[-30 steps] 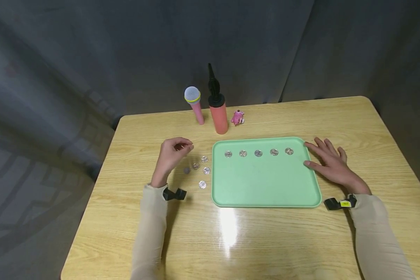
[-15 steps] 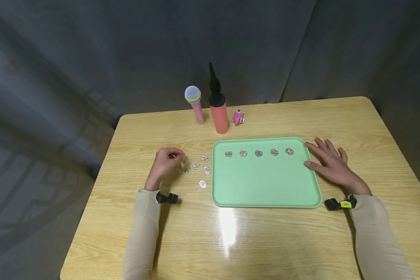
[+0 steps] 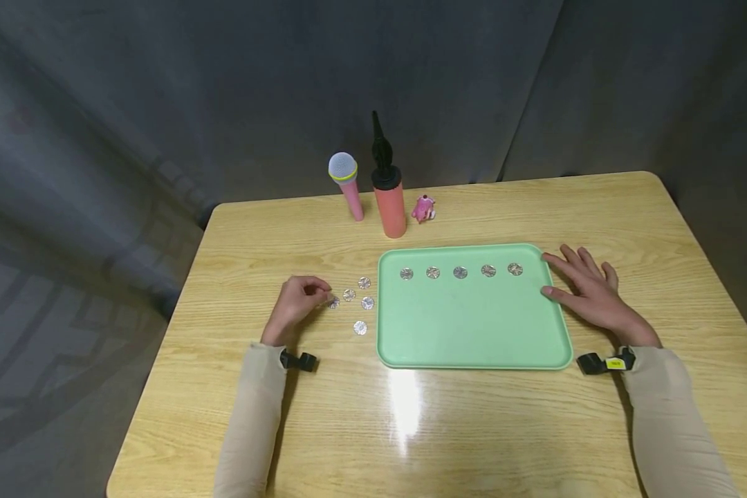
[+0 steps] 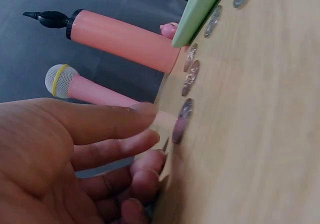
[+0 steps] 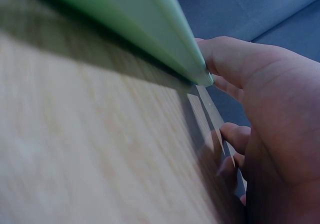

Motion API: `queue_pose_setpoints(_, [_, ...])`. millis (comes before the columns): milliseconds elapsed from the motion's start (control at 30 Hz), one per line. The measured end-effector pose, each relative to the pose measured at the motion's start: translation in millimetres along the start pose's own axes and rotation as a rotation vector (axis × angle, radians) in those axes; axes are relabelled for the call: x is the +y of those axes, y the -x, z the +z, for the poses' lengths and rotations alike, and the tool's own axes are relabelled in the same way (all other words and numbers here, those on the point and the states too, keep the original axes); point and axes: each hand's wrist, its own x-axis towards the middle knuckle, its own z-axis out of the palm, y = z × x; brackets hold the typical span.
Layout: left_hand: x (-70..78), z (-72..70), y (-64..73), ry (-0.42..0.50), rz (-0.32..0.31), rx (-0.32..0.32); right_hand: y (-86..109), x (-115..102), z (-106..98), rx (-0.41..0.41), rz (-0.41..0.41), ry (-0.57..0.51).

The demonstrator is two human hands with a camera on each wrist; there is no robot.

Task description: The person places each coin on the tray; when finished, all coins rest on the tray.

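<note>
My left hand [image 3: 295, 304] is low over the table, left of the green tray [image 3: 473, 321]. Its thumb and index fingertips are right at the nearest silver coin [image 3: 334, 302]; in the left wrist view a small gap shows between the thumb and this coin [image 4: 183, 120]. The other fingers are loosely bent. Several more coins, such as this one [image 3: 360, 328], lie between that hand and the tray. Along the tray's far side runs a row of several coins [image 3: 460, 273]. My right hand [image 3: 585, 294] has its fingers spread, thumb and index finger touching the tray's right rim.
Behind the tray, a pink toy microphone [image 3: 351, 197] and a coral hand pump [image 3: 390, 211] with a black nozzle stand upright. A small pink figurine [image 3: 423, 208] is beside the pump. A dark curtain [image 3: 448, 90] hangs behind the wooden table [image 3: 473, 429].
My left hand has come down and toward me, first leftward and then slightly back right to the nearest coin. My right hand and the tray have stayed in place.
</note>
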Motion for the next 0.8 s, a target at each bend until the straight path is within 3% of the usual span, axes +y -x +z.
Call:
queue_pose_setpoints(333, [-4.1,9.6,3.5,-0.102,0.080,0.040,-0.7,0.9,0.8,0.003,0.004,0.021])
queue_pose_setpoints(800, [2.4,14.5,6.2,-0.270,0.099,0.073,-1.5,0.3,0.0,-0.006,0.008,0.020])
